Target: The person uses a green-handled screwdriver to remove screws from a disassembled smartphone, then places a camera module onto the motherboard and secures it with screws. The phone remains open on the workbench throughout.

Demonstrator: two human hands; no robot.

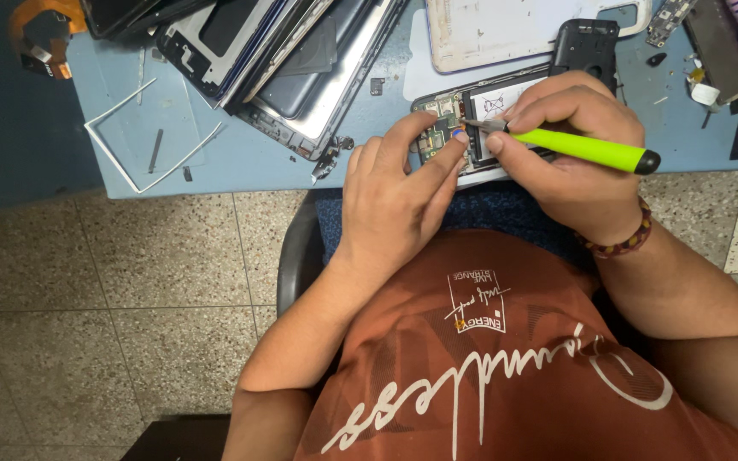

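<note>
Two hands work: our left hand [390, 201] pins the opened phone [463, 128]; our right hand [574, 149] clamps the green screwdriver [582, 147], tip toward nine o'clock. Next we judge steady, fine turning.

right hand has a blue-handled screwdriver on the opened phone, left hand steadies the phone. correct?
Not quite. In the head view the screwdriver handle is bright green with a black end cap, not blue. The rest holds: the right hand holds it with the tip on the opened phone, and the left hand steadies the phone.

White battery label [506, 101] inside opened phone; dark phone screens [121, 13] stacked upper left.
</note>
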